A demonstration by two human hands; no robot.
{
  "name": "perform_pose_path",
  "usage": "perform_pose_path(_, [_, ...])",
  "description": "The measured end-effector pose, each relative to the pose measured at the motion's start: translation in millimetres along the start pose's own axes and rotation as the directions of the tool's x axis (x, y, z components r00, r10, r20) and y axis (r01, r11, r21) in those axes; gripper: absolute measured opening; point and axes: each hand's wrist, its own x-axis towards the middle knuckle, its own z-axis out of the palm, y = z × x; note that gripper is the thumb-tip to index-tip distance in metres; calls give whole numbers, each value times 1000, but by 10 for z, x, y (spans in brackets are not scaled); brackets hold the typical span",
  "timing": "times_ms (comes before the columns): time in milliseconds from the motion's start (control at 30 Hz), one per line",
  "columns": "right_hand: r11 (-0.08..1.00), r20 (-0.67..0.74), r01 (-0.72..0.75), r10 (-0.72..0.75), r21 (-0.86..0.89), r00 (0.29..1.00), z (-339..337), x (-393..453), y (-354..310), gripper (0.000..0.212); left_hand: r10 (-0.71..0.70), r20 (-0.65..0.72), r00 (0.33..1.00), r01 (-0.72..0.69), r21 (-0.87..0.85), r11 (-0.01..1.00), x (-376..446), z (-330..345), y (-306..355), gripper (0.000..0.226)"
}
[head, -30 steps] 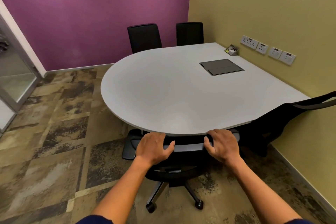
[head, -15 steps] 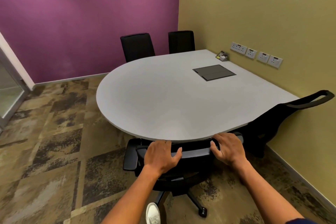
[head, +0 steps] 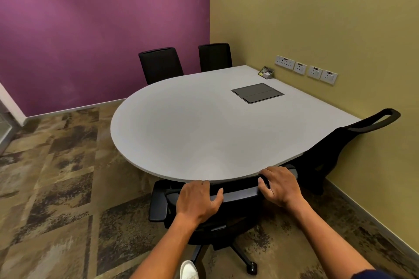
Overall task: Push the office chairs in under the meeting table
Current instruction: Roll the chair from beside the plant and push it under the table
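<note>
A black office chair (head: 240, 195) stands at the near rounded edge of the grey meeting table (head: 192, 133), its backrest top touching the table rim and its seat hidden beneath. My left hand (head: 197, 201) grips the left part of the backrest top. My right hand (head: 280, 186) grips the right part. A second black chair (head: 335, 149) leans against the table's right side by the yellow wall. Two more black chairs (head: 159, 64) (head: 215, 56) stand tucked in at the far side.
A dark cable hatch (head: 257, 93) is set into the tabletop and a small holder (head: 267, 72) sits by the wall sockets (head: 306, 70). Patterned carpet (head: 56, 176) spreads out on the left. A white shoe (head: 189, 270) shows below the chair.
The view has drawn back and shifted slightly; both hands keep their hold on the backrest, and the chair stays against the table edge. A white shoe has come into view.
</note>
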Motion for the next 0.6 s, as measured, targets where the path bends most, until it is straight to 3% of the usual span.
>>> perform_pose_path(600, [999,-23,-30,31,11,999,233,515,250,56,-5,-10,1000,4,-26,1000,538,81,-70,65])
